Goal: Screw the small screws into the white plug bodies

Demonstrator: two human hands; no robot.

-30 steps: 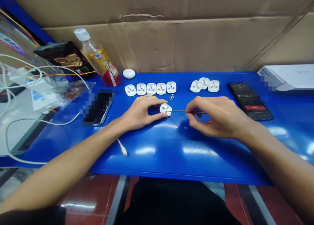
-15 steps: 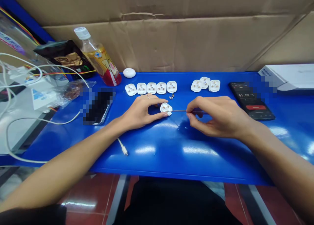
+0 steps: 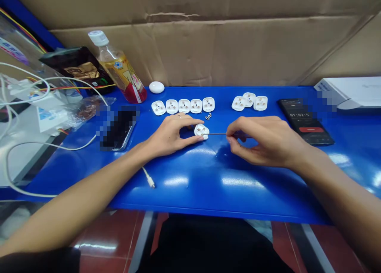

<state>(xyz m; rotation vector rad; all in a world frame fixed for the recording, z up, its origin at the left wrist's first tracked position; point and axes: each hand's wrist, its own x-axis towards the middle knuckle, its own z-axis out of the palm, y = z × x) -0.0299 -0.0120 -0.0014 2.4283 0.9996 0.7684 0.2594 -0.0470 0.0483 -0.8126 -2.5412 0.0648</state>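
Between the thumb and fingers of my left hand point(image 3: 172, 136) is a small white plastic plug housing point(image 3: 201, 130) with brass-coloured metal parts inside. My right hand point(image 3: 258, 140) pinches a screwdriver point(image 3: 217, 134) with a thin metal shaft lying nearly level. Its tip reaches the lower part of the housing; the handle is mostly hidden by my fingers. Just behind the housing lies a little heap of small screws point(image 3: 208, 116). Farther back, several similar white housings point(image 3: 184, 106) stand in a row, and three more housings point(image 3: 249, 99) sit grouped to the right.
On the left are a phone point(image 3: 117, 128), a drink bottle point(image 3: 122, 70) and a white cable with its plug point(image 3: 150, 181). A white oval object point(image 3: 156, 87) lies at the back. To the right are a phone showing a timer point(image 3: 306, 122) and a white box point(image 3: 351, 92).
The view has shifted very slightly. Both hands, the housing and the screwdriver keep almost the same positions, with the tip still at the housing.
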